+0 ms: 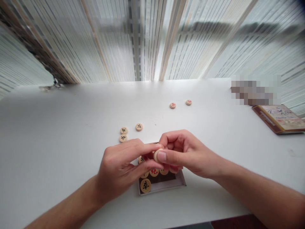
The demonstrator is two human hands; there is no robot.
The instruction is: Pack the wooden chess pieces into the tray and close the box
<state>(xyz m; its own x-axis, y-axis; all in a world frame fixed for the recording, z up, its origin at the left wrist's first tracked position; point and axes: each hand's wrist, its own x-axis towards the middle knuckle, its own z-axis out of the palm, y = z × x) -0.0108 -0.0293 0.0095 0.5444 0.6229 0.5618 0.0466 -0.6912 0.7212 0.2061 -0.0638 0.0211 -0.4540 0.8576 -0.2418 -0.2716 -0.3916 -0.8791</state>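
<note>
My right hand [188, 154] pinches a round wooden xiangqi piece [156, 155] between thumb and fingers, its edge turned toward me. Around the same piece close the index finger and thumb of my left hand [126, 162], one above and one below. Under both hands lies a shallow open box [181, 184] holding several xiangqi pieces. A black-marked piece [145, 185] sits in its near left corner, with a red-marked piece [154, 171] in the row behind. My hands cover the box's far part.
Three black-marked pieces [139, 127] lie on the white table [59, 143] beyond my left hand. Two red-marked pieces [172, 105] are farther back. At the right rests a brown-edged flat box or lid [281, 117], beside a blurred-out patch. Striped curtains [152, 38] hang behind the table.
</note>
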